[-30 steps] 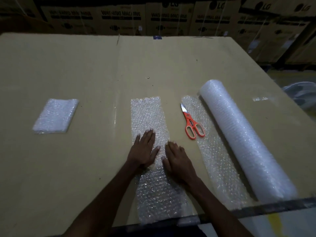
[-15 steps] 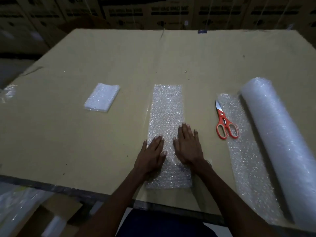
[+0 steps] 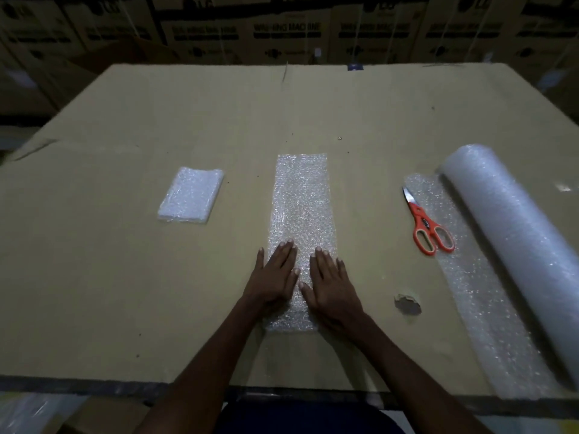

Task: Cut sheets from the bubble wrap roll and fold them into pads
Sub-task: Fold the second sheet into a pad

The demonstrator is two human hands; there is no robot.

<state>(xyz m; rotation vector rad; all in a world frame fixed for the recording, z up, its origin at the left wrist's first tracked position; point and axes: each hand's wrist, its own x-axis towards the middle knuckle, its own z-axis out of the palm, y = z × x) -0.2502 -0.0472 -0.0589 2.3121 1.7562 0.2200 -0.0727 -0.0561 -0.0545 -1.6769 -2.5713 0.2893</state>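
Observation:
A long narrow strip of bubble wrap [image 3: 301,195] lies flat in the middle of the cardboard-covered table [image 3: 125,277], running away from me. My left hand [image 3: 275,277] and my right hand [image 3: 329,283] press flat on its near part, fingers spread, side by side. A folded bubble wrap pad [image 3: 191,194] rests to the left. At the right lies the bubble wrap roll [image 3: 513,239], its loose end [image 3: 479,292] spread beside it. Orange-handled scissors [image 3: 427,227] lie shut on that loose end.
A torn patch [image 3: 407,303] marks the cardboard right of my right hand. Stacked washing machine cartons [image 3: 288,29] line the far side. The table's near edge [image 3: 94,383] runs just in front of me, with boxes and plastic below at the left.
The strip now lies fully on the table, further from the near edge and the roll. Both hands still press on its near part. The view has shifted.

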